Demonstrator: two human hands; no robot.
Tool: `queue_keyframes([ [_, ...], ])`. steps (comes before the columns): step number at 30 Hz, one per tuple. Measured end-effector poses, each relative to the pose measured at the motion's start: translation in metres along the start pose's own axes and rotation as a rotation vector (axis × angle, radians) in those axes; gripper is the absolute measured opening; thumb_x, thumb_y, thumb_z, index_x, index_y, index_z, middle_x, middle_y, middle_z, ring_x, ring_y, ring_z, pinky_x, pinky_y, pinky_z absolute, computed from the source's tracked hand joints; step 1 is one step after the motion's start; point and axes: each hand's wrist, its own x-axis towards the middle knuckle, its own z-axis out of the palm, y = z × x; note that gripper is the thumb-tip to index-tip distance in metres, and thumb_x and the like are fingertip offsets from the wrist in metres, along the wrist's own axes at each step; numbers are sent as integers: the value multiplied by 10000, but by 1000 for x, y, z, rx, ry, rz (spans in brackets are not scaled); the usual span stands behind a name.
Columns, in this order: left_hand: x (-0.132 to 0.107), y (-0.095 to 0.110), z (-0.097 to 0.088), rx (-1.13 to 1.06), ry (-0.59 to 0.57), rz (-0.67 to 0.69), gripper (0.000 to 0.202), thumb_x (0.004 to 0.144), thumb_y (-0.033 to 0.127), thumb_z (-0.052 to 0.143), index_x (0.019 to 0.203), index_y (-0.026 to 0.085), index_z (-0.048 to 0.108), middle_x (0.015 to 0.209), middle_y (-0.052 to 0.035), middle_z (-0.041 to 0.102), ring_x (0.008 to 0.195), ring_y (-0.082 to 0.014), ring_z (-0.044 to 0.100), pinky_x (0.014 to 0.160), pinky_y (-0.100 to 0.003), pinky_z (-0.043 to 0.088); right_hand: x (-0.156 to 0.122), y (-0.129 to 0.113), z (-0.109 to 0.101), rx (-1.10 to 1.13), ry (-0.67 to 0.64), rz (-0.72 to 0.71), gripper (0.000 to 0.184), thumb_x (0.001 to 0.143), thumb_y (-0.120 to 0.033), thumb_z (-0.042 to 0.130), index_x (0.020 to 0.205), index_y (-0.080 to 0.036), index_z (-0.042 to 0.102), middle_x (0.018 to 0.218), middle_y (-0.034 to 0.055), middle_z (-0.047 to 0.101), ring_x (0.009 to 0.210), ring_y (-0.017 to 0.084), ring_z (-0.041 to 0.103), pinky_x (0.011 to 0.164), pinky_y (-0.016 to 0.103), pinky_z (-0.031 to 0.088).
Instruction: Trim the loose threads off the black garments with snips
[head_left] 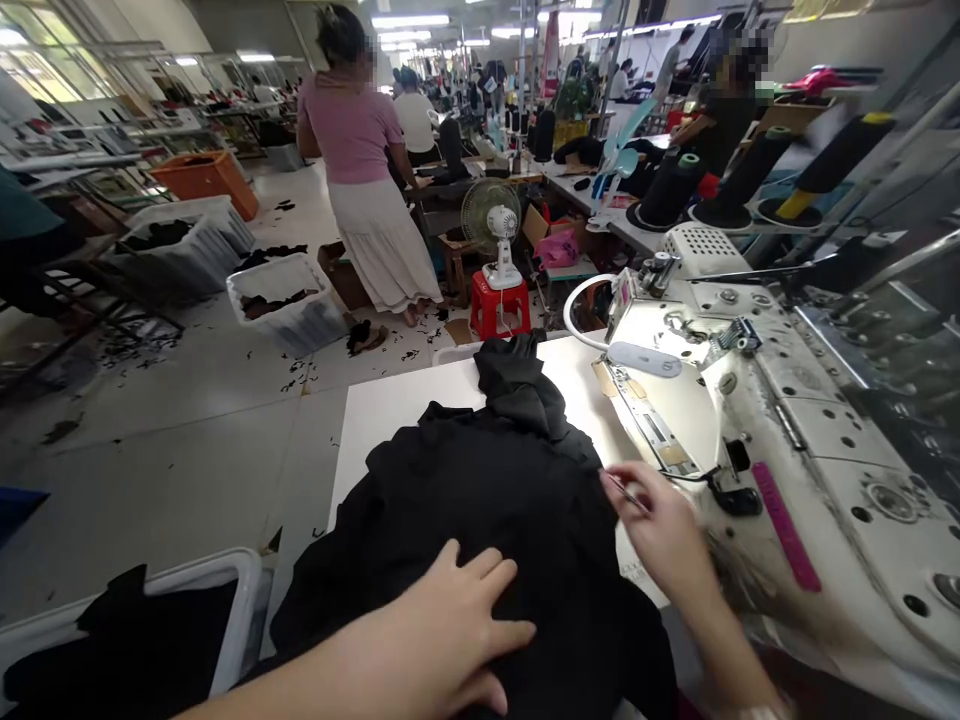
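Observation:
A heap of black fabric (495,480) lies on the white sewing table (390,400) in front of me. My left hand (442,630) rests flat on the near part of the fabric, fingers spread. My right hand (660,530) is at the fabric's right edge, fingers pinched on a thin metal tool (626,492) that looks like tweezers or snips. Just right of that hand stands the white sewing machine (750,400), its needle area (724,485) close to my fingers.
A white bin with black cloth (225,590) sits at my lower left. More bins (289,300) stand on the floor, scraps scattered around. A person in a pink top (360,170) stands ahead, near a small fan on a red stool (499,290). Thread cones (675,185) stand behind the machine.

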Motion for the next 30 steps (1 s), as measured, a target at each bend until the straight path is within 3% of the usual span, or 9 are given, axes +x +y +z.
queue_keyframes([
  [5, 40, -39, -31, -284, -251, 116, 220, 839, 268, 516, 1028, 238, 626, 975, -22, 655, 873, -142, 608, 754, -212, 443, 50, -3, 43, -10, -246, 47, 206, 756, -371, 531, 740, -201, 647, 797, 70, 659, 787, 233, 621, 698, 322, 464],
  [7, 65, -64, -46, -237, -56, 1, 215, 863, 188, 433, 968, 202, 620, 899, -22, 652, 818, -137, 600, 719, -216, 435, 55, -1, 48, 90, -249, 38, 172, 724, -341, 554, 723, -192, 640, 776, 60, 659, 781, 220, 623, 707, 309, 467],
  [10, 113, -92, -49, -153, 195, -12, 293, 800, 133, 508, 1088, 169, 551, 1121, -85, 570, 1025, -194, 530, 855, -283, 411, 52, -2, 44, 197, -146, 27, 174, 720, -316, 539, 744, -182, 648, 790, 60, 664, 786, 210, 621, 712, 299, 469],
  [12, 144, -102, -40, -137, 208, 68, 338, 749, 126, 582, 1085, 161, 554, 1198, -107, 524, 1113, -223, 473, 935, -322, 367, 48, -5, 38, 193, -73, 18, 189, 737, -321, 529, 746, -184, 659, 799, 64, 666, 789, 214, 615, 710, 304, 467],
  [15, 173, -107, -30, -141, 190, 108, 141, 739, 83, 559, 849, 147, 618, 953, -71, 619, 970, -198, 536, 908, -315, 368, 45, -9, 32, 187, -24, 19, 185, 754, -325, 532, 732, -184, 649, 768, 57, 658, 747, 209, 602, 671, 295, 458],
  [18, 169, -103, -38, -177, 212, 75, 170, 819, 111, 425, 803, 143, 591, 796, -35, 611, 775, -143, 550, 747, -247, 409, 44, -13, 27, 327, -19, 38, 221, 783, -366, 518, 764, -168, 615, 720, 42, 625, 684, 181, 578, 626, 272, 445],
  [21, 142, -88, -63, -240, 251, 85, 240, 886, 228, 335, 875, 147, 561, 798, -19, 595, 719, -113, 531, 661, -203, 398, 40, -18, 21, 477, -48, 83, 268, 770, -416, 555, 808, -154, 598, 701, 31, 588, 640, 154, 537, 606, 266, 434],
  [25, 105, -61, -91, -342, 203, 186, 128, 788, 270, 559, 805, 151, 605, 790, -8, 616, 733, -111, 543, 662, -181, 395, 29, -29, 9, 576, -186, 83, 229, 689, -368, 675, 782, -167, 617, 657, 1, 523, 588, 122, 471, 545, 243, 396],
  [30, 96, -31, -68, -659, 399, 39, 140, 800, 222, 533, 788, 155, 655, 774, -6, 664, 739, -115, 587, 698, -184, 427, 18, -38, 3, 778, -158, -119, 140, 706, -273, 672, 650, -184, 581, 679, -1, 512, 633, 120, 475, 557, 229, 398],
])
